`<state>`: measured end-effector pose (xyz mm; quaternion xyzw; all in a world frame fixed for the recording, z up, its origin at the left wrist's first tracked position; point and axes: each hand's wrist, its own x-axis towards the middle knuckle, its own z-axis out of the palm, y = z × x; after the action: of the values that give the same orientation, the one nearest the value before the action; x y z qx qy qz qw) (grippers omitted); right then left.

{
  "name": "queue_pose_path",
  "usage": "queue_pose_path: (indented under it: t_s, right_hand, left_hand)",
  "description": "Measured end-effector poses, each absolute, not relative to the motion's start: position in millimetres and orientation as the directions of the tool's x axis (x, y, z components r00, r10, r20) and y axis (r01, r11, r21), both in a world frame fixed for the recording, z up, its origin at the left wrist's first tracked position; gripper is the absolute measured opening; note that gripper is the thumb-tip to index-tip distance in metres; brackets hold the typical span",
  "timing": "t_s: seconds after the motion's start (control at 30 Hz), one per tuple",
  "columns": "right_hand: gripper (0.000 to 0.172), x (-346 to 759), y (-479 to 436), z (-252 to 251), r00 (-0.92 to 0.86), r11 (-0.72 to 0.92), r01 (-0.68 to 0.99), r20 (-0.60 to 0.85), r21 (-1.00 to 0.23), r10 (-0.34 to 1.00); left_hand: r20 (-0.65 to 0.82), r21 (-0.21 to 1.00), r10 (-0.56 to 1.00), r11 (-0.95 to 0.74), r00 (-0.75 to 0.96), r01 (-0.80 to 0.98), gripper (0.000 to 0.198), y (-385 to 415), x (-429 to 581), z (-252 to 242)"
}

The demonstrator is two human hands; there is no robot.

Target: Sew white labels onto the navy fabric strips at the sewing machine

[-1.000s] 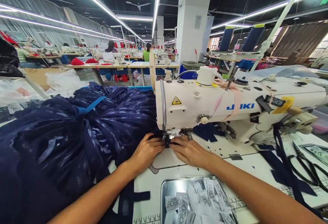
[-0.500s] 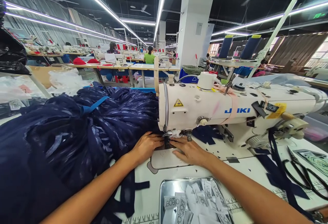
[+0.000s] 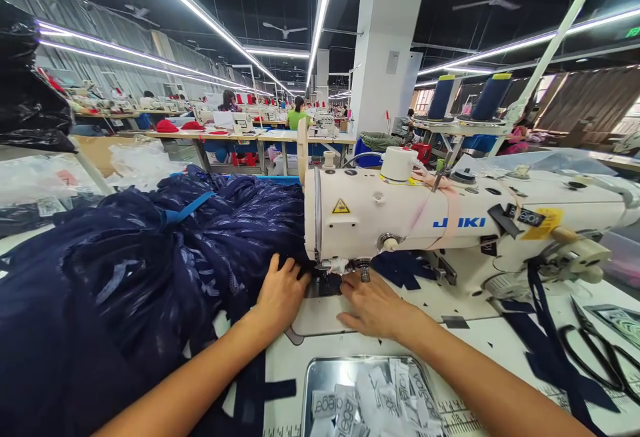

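Note:
A white JUKI sewing machine [image 3: 450, 224] stands on the white table [image 3: 495, 337]. A large heap of navy patterned fabric [image 3: 125, 277] lies to its left and runs under the needle [image 3: 325, 274]. My left hand [image 3: 281, 294] rests flat on the fabric just left of the needle, fingers stretched out. My right hand [image 3: 373, 304] lies flat on the machine bed just right of the needle, fingers extended toward a small dark piece under the presser foot.
A metal tray [image 3: 320, 374] with several white printed labels sits at the near table edge. Black scissors [image 3: 597, 350] and navy strips [image 3: 547, 337] lie at right. Two blue thread cones [image 3: 493, 96] stand behind the machine. Other people work at distant tables [image 3: 250, 136].
Both hands have slid slightly away from me along the bed, and my left hand's fingers have spread flatter on the fabric. The view has shifted a little.

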<state>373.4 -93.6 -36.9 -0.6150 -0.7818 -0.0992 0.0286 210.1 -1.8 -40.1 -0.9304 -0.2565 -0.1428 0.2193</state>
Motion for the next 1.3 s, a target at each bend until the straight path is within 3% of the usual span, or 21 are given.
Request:
queue_pose_path:
  t_s: [0.1, 0.23, 0.4, 0.63, 1.3]
  right_hand:
    - [0.021, 376.0, -100.6, -31.6, -0.338, 0.321, 0.938, 0.150, 0.127, 0.929]
    - [0.012, 381.5, -101.8, -36.7, -0.429, 0.408, 0.901, 0.160, 0.149, 0.889]
    - [0.020, 380.9, -102.0, -42.3, -0.463, 0.433, 0.876, 0.114, 0.214, 0.879]
    - [0.026, 374.6, -103.7, -40.2, -0.452, 0.431, 0.882, 0.090, 0.190, 0.887]
    - [0.023, 353.9, -101.3, -45.4, -0.366, 0.336, 0.910, 0.090, 0.243, 0.926]
  left_hand:
    - [0.338, -0.318, 0.363, -0.824, 0.868, 0.468, 0.018, 9.5, 214.7, -37.8]
    - [0.307, -0.312, 0.333, -0.850, 0.891, 0.425, 0.016, 17.6, 219.7, -37.0]
    - [0.316, -0.301, 0.328, -0.855, 0.890, 0.422, 0.018, 17.3, 219.1, -38.3]
    - [0.292, -0.280, 0.343, -0.862, 0.893, 0.423, 0.020, 17.0, 218.8, -36.9]
    - [0.297, -0.244, 0.352, -0.871, 0.888, 0.427, 0.021, 24.9, 224.1, -41.6]
